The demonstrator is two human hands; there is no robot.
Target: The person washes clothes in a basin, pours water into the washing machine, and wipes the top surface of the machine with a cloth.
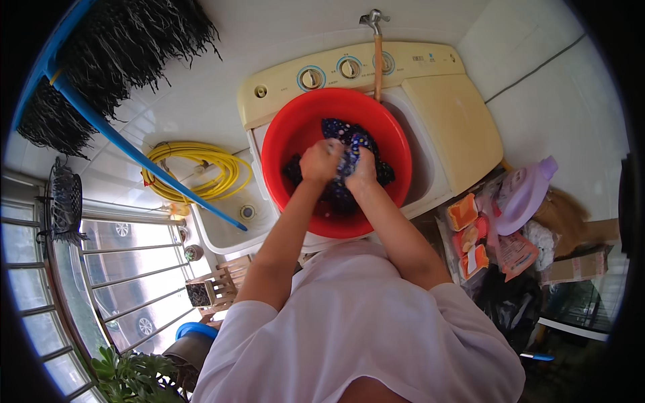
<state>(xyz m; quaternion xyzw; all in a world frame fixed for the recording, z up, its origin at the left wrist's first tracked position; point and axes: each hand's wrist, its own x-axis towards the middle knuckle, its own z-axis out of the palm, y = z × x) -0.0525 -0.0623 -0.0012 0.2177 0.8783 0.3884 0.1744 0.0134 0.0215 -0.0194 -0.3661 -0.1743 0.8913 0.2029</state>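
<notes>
Inside a red plastic basin (pixel 282 126) lies a wet dark cloth with a multicoloured spotted pattern (pixel 347 130). My left hand (pixel 321 160) grips the fabric from the left, its fingers blurred. On the right, my right hand (pixel 364 169) holds a bunched fold of the same cloth, close beside the left. Part of the fabric spreads out beneath both hands toward the basin's floor. The basin rests on top of a cream twin-tub washing machine (pixel 438 116), over its uncovered tub.
A metal tap (pixel 374 19) with a tan hose (pixel 378 65) stands behind the basin. Left are a white sink (pixel 221 237), a coiled yellow hose (pixel 221 171) and a blue-handled mop (pixel 151 163). A purple detergent bottle (pixel 521 199) and bagged sponges (pixel 468 237) sit right.
</notes>
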